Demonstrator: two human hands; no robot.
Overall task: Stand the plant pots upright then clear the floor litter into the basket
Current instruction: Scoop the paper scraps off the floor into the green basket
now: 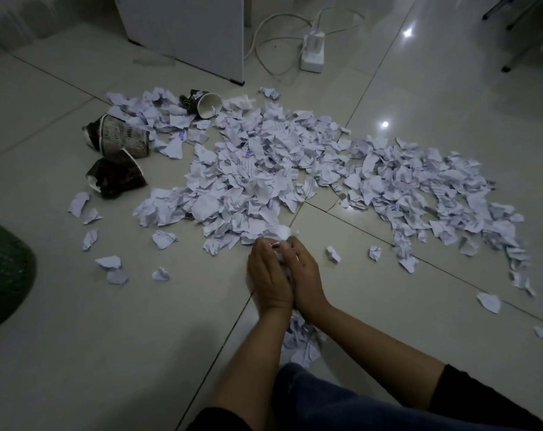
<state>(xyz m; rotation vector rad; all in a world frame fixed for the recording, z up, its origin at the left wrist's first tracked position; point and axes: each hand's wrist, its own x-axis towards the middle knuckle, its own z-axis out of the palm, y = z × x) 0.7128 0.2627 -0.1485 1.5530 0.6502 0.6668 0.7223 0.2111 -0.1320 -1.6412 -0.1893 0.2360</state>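
Torn paper litter (264, 169) covers the tiled floor (108, 321) in a broad heap, crumpled cups (120, 157) at its left edge. Left hand (268, 278) and right hand (304, 275) cup a wad together, fingers closed around it; best keep palms pressed while carrying toward the green basket (5, 272), which sits far left.

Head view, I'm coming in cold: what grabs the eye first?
A wide spread of crumpled paper covers the mid-floor. The left hand and right hand press a wad together at its near edge. Crushed cups lie on their sides at left.
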